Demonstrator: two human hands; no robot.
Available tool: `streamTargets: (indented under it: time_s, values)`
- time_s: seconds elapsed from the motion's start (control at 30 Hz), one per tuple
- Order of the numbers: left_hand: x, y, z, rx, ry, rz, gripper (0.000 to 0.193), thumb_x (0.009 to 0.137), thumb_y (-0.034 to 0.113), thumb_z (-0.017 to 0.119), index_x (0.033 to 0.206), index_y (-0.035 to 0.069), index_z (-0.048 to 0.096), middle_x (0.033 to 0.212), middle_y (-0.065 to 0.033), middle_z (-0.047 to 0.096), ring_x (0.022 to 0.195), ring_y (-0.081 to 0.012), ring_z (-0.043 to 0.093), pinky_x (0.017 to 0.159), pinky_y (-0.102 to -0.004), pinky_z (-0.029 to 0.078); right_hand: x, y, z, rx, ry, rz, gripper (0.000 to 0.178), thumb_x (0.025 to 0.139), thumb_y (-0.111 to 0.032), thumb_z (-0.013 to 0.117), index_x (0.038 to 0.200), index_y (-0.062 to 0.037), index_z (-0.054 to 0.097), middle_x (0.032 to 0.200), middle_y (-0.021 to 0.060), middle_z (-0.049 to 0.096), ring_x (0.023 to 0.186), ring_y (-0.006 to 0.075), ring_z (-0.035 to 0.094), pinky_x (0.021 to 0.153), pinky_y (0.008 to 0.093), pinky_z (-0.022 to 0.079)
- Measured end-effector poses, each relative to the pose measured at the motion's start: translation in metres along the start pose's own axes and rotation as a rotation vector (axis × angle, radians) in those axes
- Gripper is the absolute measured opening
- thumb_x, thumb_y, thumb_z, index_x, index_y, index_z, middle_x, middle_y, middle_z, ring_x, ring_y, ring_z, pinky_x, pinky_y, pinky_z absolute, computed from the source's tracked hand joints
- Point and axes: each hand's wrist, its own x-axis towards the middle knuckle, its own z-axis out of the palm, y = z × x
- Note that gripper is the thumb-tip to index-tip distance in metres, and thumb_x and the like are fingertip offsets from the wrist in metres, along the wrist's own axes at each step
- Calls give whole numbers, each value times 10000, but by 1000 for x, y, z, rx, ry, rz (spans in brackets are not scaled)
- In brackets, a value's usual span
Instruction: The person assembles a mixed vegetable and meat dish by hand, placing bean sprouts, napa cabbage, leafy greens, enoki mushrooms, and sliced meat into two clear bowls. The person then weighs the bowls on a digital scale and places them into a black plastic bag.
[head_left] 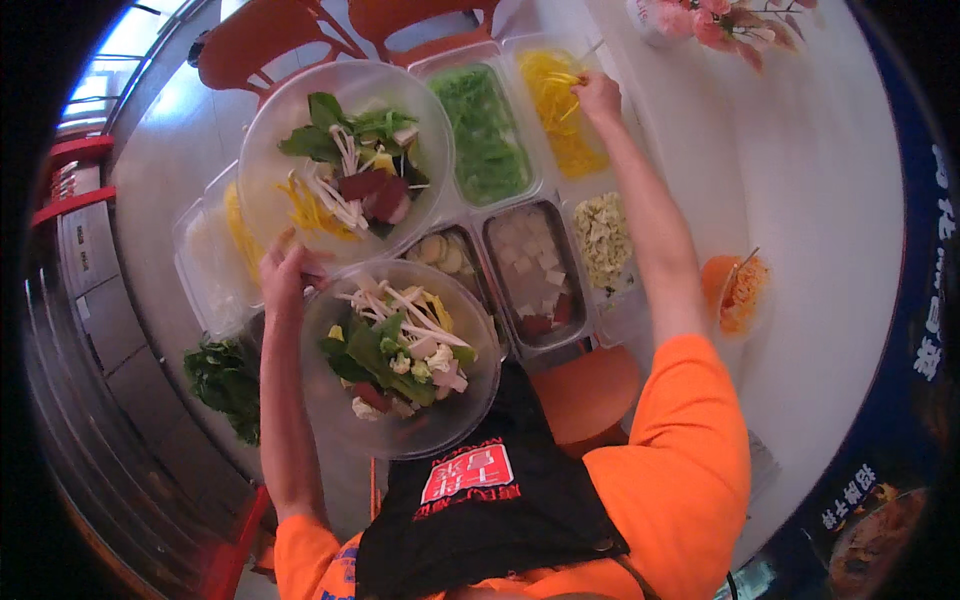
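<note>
My right hand (598, 98) pinches a few thin yellow strips (566, 78) above a clear tub of the same yellow strips (572, 140). My left hand (288, 265) is closed at the near-left rim of a large clear bowl (262, 130). Inside that far bowl lie green leaves (312, 140), white enoki mushrooms (338, 200), dark red blocks (375, 190) and yellow strips (318, 208). A second clear bowl (475, 400), nearer my apron, holds leaves, enoki mushrooms, cauliflower pieces and a red block. Its far rim sits just below my left hand.
Beside the bowls stand a tub of green strands (485, 130), metal trays of sliced pieces (445, 252) and pale cubes (525, 245), and a pale shredded food (602, 235). An orange bowl (738, 295) is at right, leafy greens (225, 385) at left, orange chairs (270, 45) beyond.
</note>
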Motion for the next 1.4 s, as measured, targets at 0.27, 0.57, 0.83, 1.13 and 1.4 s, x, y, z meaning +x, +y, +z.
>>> streamTargets:
  time_s: [0.27, 0.57, 0.83, 1.13, 1.4]
  values:
    - [-2, -2, 4, -20, -18, 19, 612, 820, 105, 445, 1360, -114, 257, 812, -220, 657, 516, -175, 573, 459, -267, 475, -19, -2, -11, 160, 67, 26, 262, 717, -207, 702, 951, -89, 697, 884, 145, 675, 842, 313, 648, 757, 396, 503]
    - [-1, -7, 8, -66, -1, 72, 643, 774, 87, 486, 1339, -135, 273, 753, -210, 647, 461, -192, 564, 445, -275, 482, -28, 6, -38, 131, 93, -5, 258, 714, -226, 713, 933, -90, 700, 840, 132, 681, 782, 293, 658, 708, 379, 507]
    - [14, -25, 6, -43, -10, 103, 346, 781, 140, 523, 1054, -72, 526, 646, -116, 588, 522, -182, 585, 477, -277, 465, -83, -37, -75, 208, 290, 171, 294, 719, -246, 759, 944, -66, 699, 797, 79, 696, 704, 169, 649, 678, 291, 498]
    - [38, -21, 18, -63, -98, 128, 194, 763, 114, 547, 791, -78, 558, 677, -173, 612, 535, -226, 626, 490, -302, 522, -303, -193, -159, 886, -422, -62, 296, 824, -47, 655, 1114, -5, 618, 1020, 78, 644, 891, 140, 618, 824, 252, 486]
    - [20, -18, 13, -67, -264, 227, 235, 764, 135, 548, 817, -93, 570, 705, -184, 625, 530, -235, 623, 518, -301, 519, -379, -176, -146, 500, -240, -170, 477, 822, -140, 669, 1269, -78, 517, 1079, 130, 602, 955, 218, 594, 782, 307, 507]
